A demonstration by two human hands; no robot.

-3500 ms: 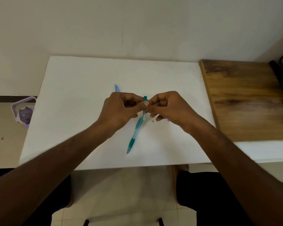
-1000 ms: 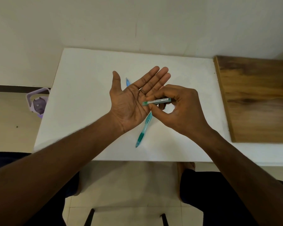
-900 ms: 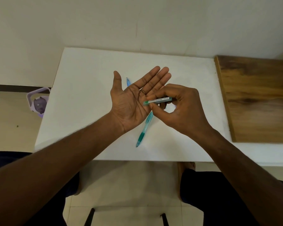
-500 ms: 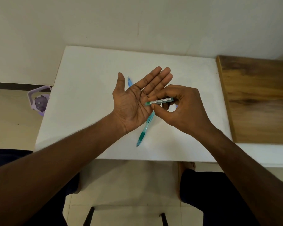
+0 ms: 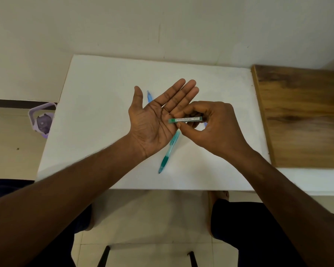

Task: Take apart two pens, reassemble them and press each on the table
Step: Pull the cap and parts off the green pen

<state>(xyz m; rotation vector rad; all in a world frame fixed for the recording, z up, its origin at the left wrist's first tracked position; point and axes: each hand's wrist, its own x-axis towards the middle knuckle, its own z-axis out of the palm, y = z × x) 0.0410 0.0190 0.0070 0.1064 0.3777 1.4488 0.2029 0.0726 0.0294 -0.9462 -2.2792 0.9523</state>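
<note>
While left hand [image 5: 152, 124] lies flat, palm up, right hand [image 5: 214, 128] grip pinches green pen barrel [image 5: 185, 119].

Single head view, facing forward and down, close above white table [image 5: 104, 105]

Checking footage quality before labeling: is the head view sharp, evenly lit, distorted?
Head view: right hand and its labelled tube sharp; light soft, faint shadows on the table; wide-angle bend bows table edges; label print too small to read.
</note>
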